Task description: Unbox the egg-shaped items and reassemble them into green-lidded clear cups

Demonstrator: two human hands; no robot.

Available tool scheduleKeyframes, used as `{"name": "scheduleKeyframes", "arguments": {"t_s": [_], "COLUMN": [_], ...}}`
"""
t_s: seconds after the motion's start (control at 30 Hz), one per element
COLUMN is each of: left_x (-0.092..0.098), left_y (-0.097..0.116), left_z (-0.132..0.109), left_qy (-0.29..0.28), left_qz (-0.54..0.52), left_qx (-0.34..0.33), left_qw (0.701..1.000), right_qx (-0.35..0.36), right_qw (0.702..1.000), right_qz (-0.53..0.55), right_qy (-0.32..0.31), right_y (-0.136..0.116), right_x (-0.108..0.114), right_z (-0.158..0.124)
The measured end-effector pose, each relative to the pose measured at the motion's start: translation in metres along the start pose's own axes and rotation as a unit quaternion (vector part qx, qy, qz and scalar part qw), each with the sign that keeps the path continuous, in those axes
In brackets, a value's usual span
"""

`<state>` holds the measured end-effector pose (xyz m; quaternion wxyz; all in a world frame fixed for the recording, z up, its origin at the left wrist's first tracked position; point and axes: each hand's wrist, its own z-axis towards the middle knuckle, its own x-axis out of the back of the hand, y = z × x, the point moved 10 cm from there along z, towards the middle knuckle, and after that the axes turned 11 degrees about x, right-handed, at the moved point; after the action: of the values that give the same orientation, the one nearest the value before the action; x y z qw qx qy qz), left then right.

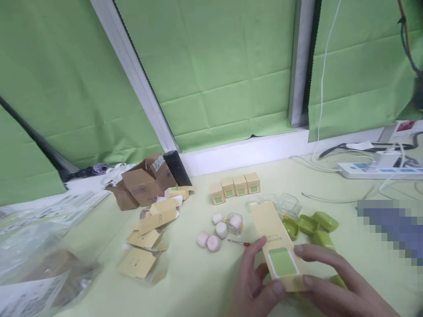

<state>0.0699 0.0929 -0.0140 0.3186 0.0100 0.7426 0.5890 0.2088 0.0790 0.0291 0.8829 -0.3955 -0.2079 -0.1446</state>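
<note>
Between my two hands is a tan cardboard carton (276, 240) with a green label in a white border on its near end. It tilts away from me, and whether it is folded flat I cannot tell. My left hand (253, 284) grips its left edge, with the index finger along the side and the thumb at the bottom corner. My right hand (340, 281) pinches the right edge with thumb and fingers. Beyond the right side lie several green plastic cases (309, 224) and clear plastic covers (289, 204). A red-handled screwdriver (239, 242) lies left of the carton.
Several small finished boxes (235, 187) stand in a row at the back. Pale pink and white rounded pieces (214, 242) sit mid-table. Leftward are opened cartons (158, 220), a brown cardboard box (145, 182), a black cylinder (177, 168) and plastic bags (29, 251). A power strip (360, 171) lies back right.
</note>
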Motion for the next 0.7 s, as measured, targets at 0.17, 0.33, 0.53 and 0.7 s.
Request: {"name": "scheduleKeyframes", "arguments": {"t_s": [0.17, 0.33, 0.53, 0.7], "left_x": [-0.001, -0.003, 0.007, 0.036], "left_y": [-0.001, -0.001, 0.0, 0.027], "left_z": [0.001, -0.001, 0.0, -0.002], "left_qy": [0.002, -0.004, 0.052, 0.153], "left_qz": [-0.027, -0.003, 0.035, 0.017], "left_qx": [0.021, 0.011, -0.004, -0.09], "left_qw": [0.999, 1.0, 0.998, 0.984], "right_qx": [-0.054, 0.054, 0.155, 0.115], "right_qw": [0.998, 0.998, 0.985, 0.976], "right_qz": [-0.029, -0.035, -0.075, -0.145], "right_qy": [0.023, 0.029, 0.026, -0.117], "right_y": [0.014, 0.003, -0.024, -0.024], "right_x": [0.001, -0.003, 0.004, -0.01], "right_z": [-0.007, -0.008, -0.001, 0.018]}}
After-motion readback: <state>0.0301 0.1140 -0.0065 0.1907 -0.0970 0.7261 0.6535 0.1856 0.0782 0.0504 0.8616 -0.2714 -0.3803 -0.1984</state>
